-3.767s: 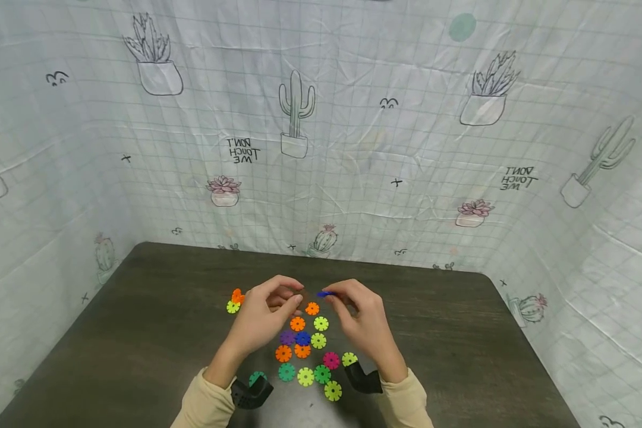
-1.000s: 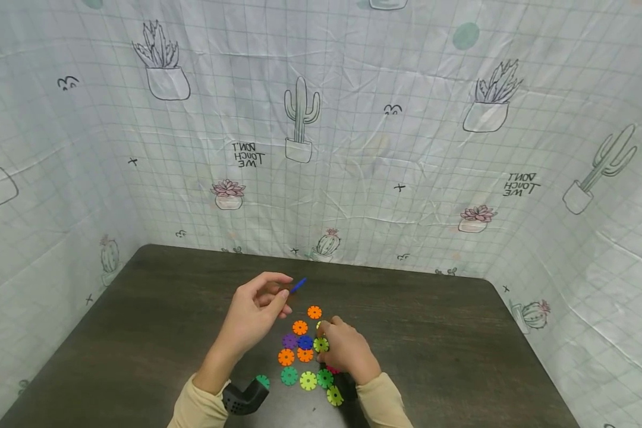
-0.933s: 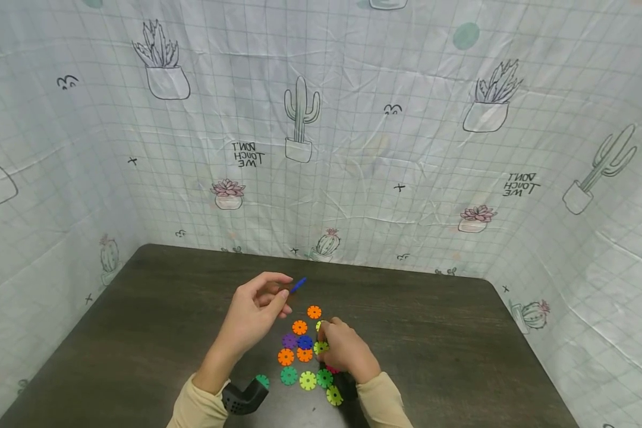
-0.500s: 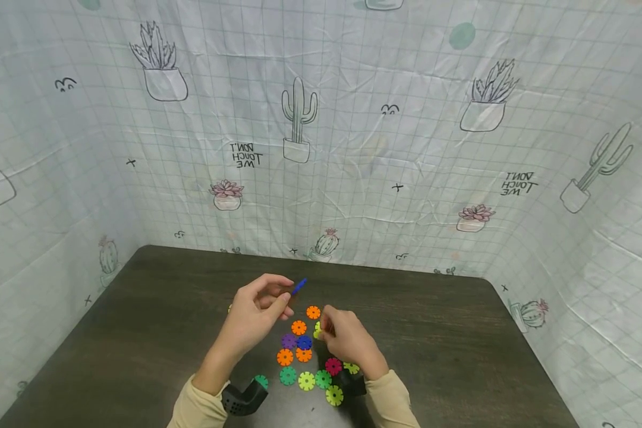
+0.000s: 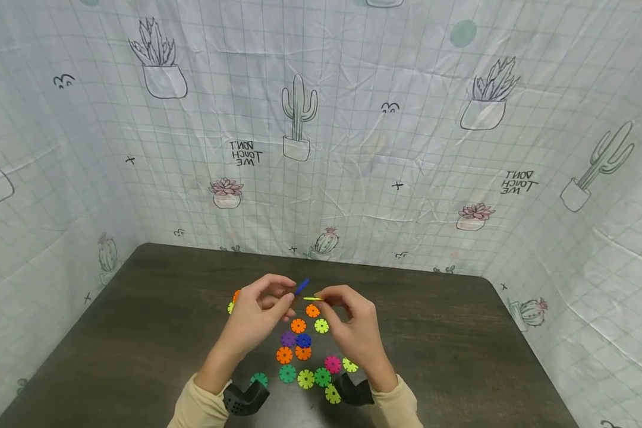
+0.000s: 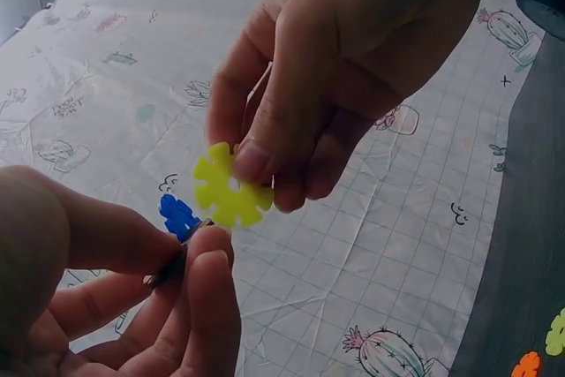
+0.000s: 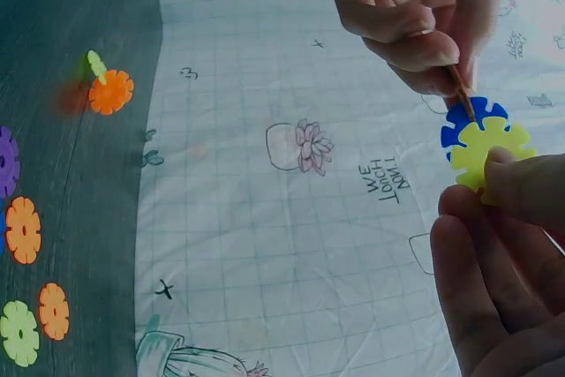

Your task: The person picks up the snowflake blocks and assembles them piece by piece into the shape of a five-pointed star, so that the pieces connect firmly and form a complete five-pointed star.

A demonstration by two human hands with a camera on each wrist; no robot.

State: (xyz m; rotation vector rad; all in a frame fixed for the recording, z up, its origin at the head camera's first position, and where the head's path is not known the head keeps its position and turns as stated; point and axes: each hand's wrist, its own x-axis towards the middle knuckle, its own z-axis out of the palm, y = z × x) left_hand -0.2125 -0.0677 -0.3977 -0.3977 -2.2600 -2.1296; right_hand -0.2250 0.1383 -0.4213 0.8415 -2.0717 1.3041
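Note:
My left hand (image 5: 258, 312) pinches a snowflake disc seen edge-on, orange-brown (image 7: 461, 84) in the right wrist view. A blue snowflake disc (image 7: 452, 130) is joined to it and sticks out past the fingertips. Between thumb and fingers, my right hand (image 5: 355, 327) holds a yellow snowflake disc (image 6: 228, 196). In the head view this yellow disc lies nearly flat, close to the blue one. The right wrist view has it overlapping the blue disc; whether they touch, I cannot tell. Both hands are raised above the table (image 5: 433, 333).
Several loose discs lie below the hands, among them an orange disc (image 5: 298, 325), a purple disc (image 5: 288, 339), a pink disc (image 5: 333, 364) and a green disc (image 5: 287, 373). A joined orange and yellow pair (image 7: 110, 92) sits left of the left hand. A patterned cloth (image 5: 353, 148) surrounds the table.
The blue disc passed from my right hand to the left. My right hand then reached down, picked up a yellow disc and raised it beside the blue one. The left hand stayed nearly still.

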